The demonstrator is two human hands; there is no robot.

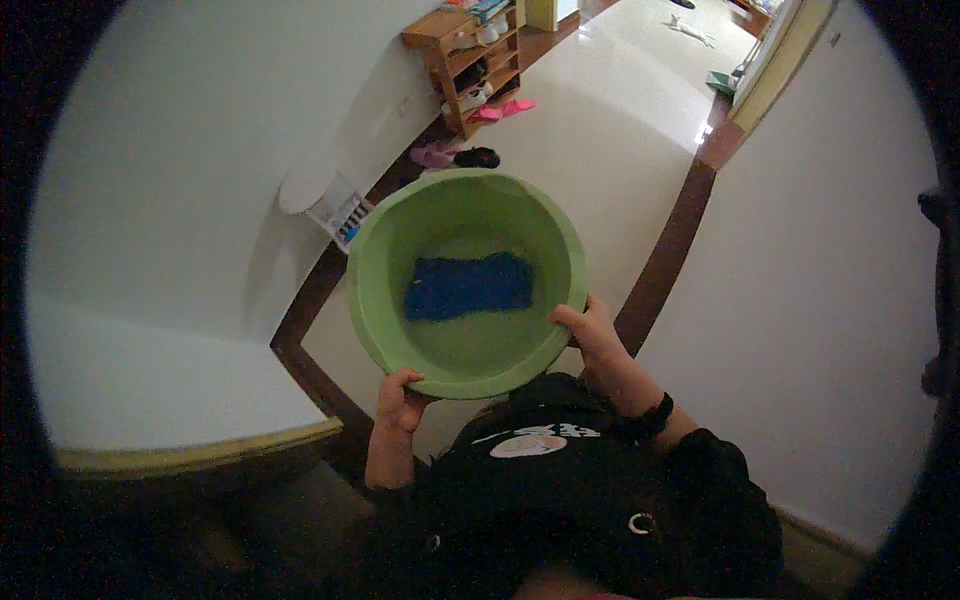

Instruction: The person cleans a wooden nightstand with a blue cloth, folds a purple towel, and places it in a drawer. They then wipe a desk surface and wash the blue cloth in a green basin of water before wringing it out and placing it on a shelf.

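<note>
A round green plastic basin (469, 352) is held out in front of my body, above the floor. My left hand (401, 401) grips its near-left rim, with the thumb over the edge. At the right side of the rim my right hand (589, 330) holds on, thumb inside and fingers hidden beneath. Inside the basin lies a dark blue folded cloth (471, 285), roughly rectangular and flat near the bottom. Whether there is water around the cloth, I cannot tell.
Ahead runs a tiled hallway floor (600, 142) with dark borders, between white walls. On the left stand a wooden shoe rack (480, 71) and a small white rack (341, 206). Pink slippers (502, 111) and dark shoes (477, 157) lie nearby. A green dustpan (721, 82) rests by the right doorway.
</note>
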